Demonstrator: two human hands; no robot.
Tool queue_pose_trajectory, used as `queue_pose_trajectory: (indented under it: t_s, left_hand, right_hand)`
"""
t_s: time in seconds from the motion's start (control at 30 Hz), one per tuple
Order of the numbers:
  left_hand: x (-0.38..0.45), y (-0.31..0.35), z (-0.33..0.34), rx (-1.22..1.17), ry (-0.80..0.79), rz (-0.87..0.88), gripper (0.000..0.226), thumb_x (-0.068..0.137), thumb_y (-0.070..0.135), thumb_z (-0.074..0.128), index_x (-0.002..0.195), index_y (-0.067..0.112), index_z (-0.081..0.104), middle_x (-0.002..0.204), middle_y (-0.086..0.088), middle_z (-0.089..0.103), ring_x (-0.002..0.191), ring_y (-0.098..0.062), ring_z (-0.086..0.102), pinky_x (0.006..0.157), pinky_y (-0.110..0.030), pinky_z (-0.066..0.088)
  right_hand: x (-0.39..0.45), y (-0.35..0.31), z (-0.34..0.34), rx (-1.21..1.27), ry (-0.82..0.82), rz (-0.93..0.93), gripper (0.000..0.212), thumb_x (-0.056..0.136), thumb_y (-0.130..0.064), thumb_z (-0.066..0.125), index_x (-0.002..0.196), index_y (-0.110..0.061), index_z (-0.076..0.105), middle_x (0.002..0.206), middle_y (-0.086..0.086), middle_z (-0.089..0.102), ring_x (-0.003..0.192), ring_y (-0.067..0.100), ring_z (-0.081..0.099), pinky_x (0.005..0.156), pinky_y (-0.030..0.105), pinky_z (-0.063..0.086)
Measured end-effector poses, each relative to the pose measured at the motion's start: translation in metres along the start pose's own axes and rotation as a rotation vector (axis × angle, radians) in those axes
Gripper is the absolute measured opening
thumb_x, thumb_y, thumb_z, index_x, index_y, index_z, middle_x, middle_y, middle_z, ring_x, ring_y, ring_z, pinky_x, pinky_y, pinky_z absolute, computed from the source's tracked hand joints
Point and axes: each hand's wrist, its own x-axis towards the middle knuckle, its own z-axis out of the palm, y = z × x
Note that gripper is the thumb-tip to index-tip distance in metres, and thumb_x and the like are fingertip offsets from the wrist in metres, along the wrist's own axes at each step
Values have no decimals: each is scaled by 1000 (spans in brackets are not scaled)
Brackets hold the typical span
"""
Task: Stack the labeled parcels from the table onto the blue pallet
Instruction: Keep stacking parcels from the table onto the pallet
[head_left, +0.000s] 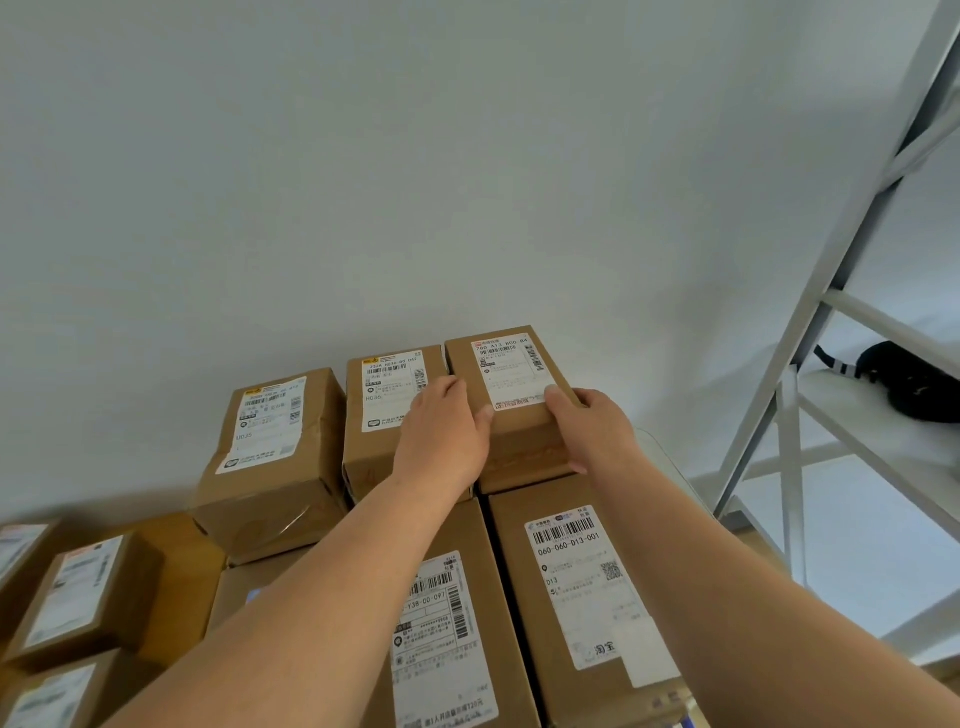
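A small brown parcel (511, 374) with a white shipping label sits at the top back right of a stack of cardboard parcels against the wall. My left hand (444, 436) grips its left side, thumb on the near top edge. My right hand (592, 426) grips its right side, thumb on the label's near corner. Beside it on the left stand a second labeled parcel (382, 410) and a third, tilted one (270, 457). Two larger labeled boxes (582, 597) lie in front, under my arms. The blue pallet is hidden under the stack.
More labeled parcels (88, 592) sit lower at the left. A white metal shelf rack (810, 374) stands at the right, holding a black object (904, 379). A plain white wall rises behind the stack.
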Motion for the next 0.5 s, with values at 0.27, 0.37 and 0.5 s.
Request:
queue_pose_trajectory:
  t_s: [0.27,0.37,0.5]
  left_hand:
    - [-5,3,-2,4,54,1,55,102,41,38,147,11,36,152,-1,33,140,-20,29,114,-35,24]
    - [-8,3,-2,-3,83,-6,53,102,41,39,147,13,37,152,-1,34,140,-20,29,116,-37,21]
    - [-19,4,-3,-25,123,-18,54,101,41,40,148,15,35,152,0,34,142,-18,26,117,-38,19]
  right_hand:
    - [-7,-1,-7,-17,49,-28,56,95,-52,46,141,-22,47,133,1,57,116,21,54,94,37,46]
    - [-14,-3,-11,-24,68,-62,54,95,-50,46,142,-23,46,137,-1,54,121,20,52,89,32,40]
    - [-27,-8,-13,-12,99,-155,49,98,-44,48,143,-26,45,140,-3,52,125,18,50,87,29,38]
